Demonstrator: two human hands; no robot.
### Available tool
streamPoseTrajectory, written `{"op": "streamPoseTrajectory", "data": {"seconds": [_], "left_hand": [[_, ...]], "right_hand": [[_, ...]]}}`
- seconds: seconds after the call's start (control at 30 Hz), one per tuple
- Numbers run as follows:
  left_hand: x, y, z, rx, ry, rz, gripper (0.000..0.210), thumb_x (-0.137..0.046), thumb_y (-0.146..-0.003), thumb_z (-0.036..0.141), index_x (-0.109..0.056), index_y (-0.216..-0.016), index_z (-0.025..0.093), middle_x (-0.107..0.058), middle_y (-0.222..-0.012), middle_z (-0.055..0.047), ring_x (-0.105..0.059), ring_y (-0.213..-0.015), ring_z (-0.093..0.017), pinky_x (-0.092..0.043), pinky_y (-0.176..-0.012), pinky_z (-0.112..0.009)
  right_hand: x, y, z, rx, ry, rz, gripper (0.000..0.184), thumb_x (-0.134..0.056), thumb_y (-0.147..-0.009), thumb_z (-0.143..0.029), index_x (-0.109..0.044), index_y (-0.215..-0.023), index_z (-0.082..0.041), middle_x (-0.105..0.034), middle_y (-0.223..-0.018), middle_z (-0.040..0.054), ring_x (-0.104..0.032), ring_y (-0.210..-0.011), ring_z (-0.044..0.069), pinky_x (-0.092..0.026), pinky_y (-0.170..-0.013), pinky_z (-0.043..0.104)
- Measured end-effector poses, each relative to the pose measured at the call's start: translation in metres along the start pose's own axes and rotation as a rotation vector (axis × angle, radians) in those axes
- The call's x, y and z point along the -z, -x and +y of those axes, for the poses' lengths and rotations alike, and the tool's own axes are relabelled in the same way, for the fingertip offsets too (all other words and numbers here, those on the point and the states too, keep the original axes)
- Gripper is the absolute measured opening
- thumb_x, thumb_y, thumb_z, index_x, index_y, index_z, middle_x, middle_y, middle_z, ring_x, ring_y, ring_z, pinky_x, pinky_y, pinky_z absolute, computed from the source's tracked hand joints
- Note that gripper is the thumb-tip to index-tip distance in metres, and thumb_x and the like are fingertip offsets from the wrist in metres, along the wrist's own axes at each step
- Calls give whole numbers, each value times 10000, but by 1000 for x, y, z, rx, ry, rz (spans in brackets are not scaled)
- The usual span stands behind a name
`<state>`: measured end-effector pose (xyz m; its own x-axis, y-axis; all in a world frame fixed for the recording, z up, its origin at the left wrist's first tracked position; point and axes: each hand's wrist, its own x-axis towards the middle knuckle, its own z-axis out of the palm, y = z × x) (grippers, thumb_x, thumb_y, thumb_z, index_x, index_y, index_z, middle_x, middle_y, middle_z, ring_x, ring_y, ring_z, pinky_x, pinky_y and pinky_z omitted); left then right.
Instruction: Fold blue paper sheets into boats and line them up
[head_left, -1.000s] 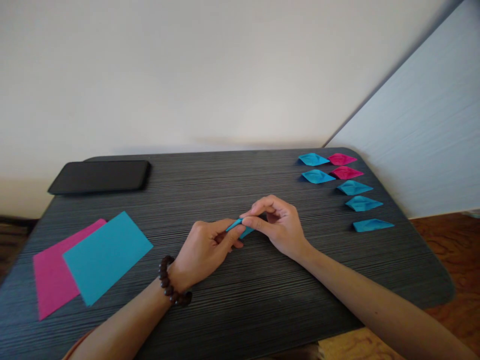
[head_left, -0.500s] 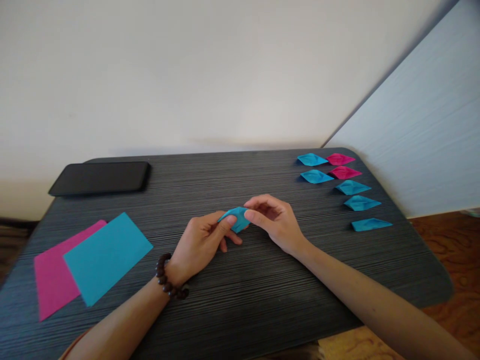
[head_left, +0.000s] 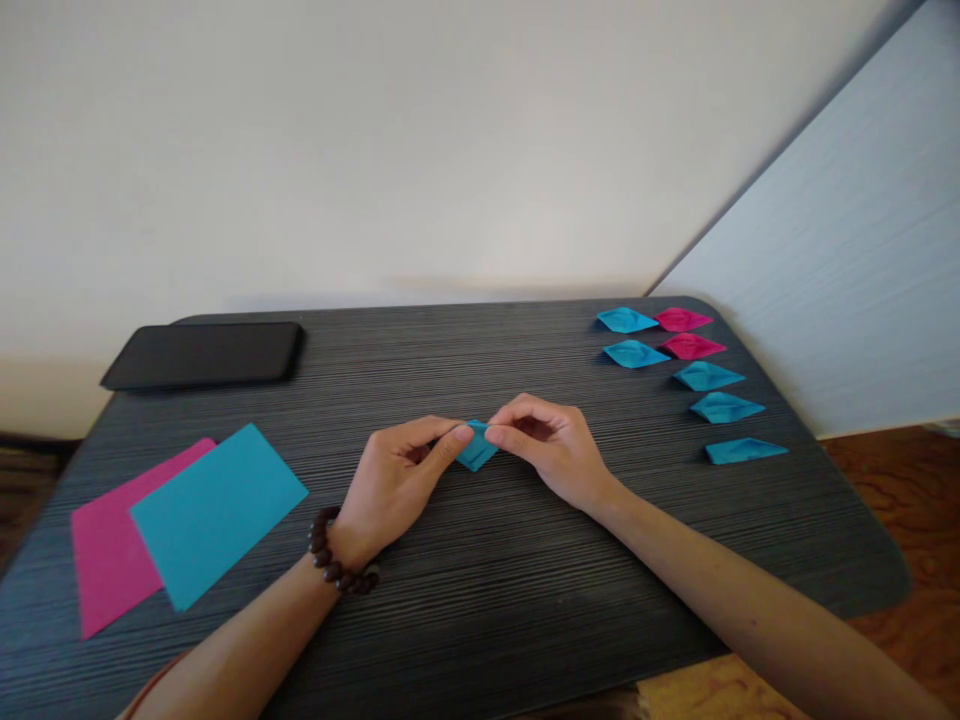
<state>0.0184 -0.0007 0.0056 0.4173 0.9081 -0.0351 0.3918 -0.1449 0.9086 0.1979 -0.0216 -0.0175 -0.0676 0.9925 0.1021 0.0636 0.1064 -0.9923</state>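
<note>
A small folded piece of blue paper (head_left: 477, 448) is pinched between my two hands over the middle of the table. My left hand (head_left: 405, 470), with a dark beaded bracelet (head_left: 334, 560) at its wrist, grips the left corner between thumb and forefinger. Thumb and fingers of my right hand (head_left: 551, 445) are closed on the right corner. The paper's lower point faces me; its outer corners are hidden under my fingertips.
Several folded paper boats, blue (head_left: 726, 407) and pink (head_left: 694, 346), lie at the right. On the left, a blue paper sheet (head_left: 217, 515) overlaps a pink sheet (head_left: 112, 560). A black phone-like slab (head_left: 206, 355) lies at the back left of the dark table (head_left: 480, 620).
My left fingers have shifted from under the blue paper up to its left corner. The paper now shows as a small diamond with its point downward.
</note>
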Motion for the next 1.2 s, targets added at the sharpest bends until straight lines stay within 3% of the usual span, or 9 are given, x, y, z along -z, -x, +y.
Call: {"op": "streamPoseTrajectory", "data": {"seconds": [0.23,0.47,0.67,0.87,0.97,1.07,1.2], "left_hand": [[0,1,-3,72,22,27,248,-579,-809,380,-687,-920,186,-663,-682,4,-584,-610,-121,-445,-520,-189],[-1,0,-4,91,136,7,198,-608,-795,363,-681,-831,182,-690,-809,0,-618,-733,-131,-482,-652,-200],[2,-2,-2,130,150,43,180,-634,-776,331,-685,-826,166,-710,-808,-7,-638,-737,-140,-499,-644,-204],[2,-3,-10,125,160,-31,255,-629,-778,376,-648,-950,188,-721,-821,-8,-660,-730,-154,-515,-593,-220],[1,-2,-15,19,-27,11,221,-615,-797,348,-646,-966,208,-712,-870,-10,-655,-776,-167,-529,-701,-289],[2,-3,-20,-236,-288,69,205,-622,-800,275,-647,-996,219,-664,-1013,-31,-598,-934,-191,-480,-852,-364],[9,-7,-29,-488,-441,-22,153,-591,-829,235,-661,-963,213,-636,-1034,-41,-538,-984,-190,-445,-889,-374]], "right_hand": [[1,0,-2,-55,10,-24,148,-668,-750,-343,-670,-750,-195,-636,-713,-7,-565,-670,118,-455,-646,264],[-2,3,-3,-32,122,-33,160,-658,-757,-349,-662,-749,-190,-632,-708,-2,-563,-667,123,-451,-635,261],[-1,1,-1,-64,30,-42,145,-679,-740,-331,-665,-779,-193,-657,-724,-11,-583,-659,113,-457,-623,245],[-1,3,1,-25,109,-18,131,-654,-770,-313,-653,-791,-184,-646,-720,-7,-577,-653,107,-453,-625,235],[0,3,3,91,334,0,130,-656,-773,-300,-636,-836,-188,-610,-680,-16,-538,-621,104,-426,-610,239],[-1,3,4,192,538,-16,118,-644,-788,-269,-611,-870,-191,-593,-711,-14,-528,-675,117,-417,-670,261],[-1,3,6,242,766,-93,68,-588,-833,-253,-610,-854,-192,-587,-770,6,-511,-757,147,-405,-735,300]]}}
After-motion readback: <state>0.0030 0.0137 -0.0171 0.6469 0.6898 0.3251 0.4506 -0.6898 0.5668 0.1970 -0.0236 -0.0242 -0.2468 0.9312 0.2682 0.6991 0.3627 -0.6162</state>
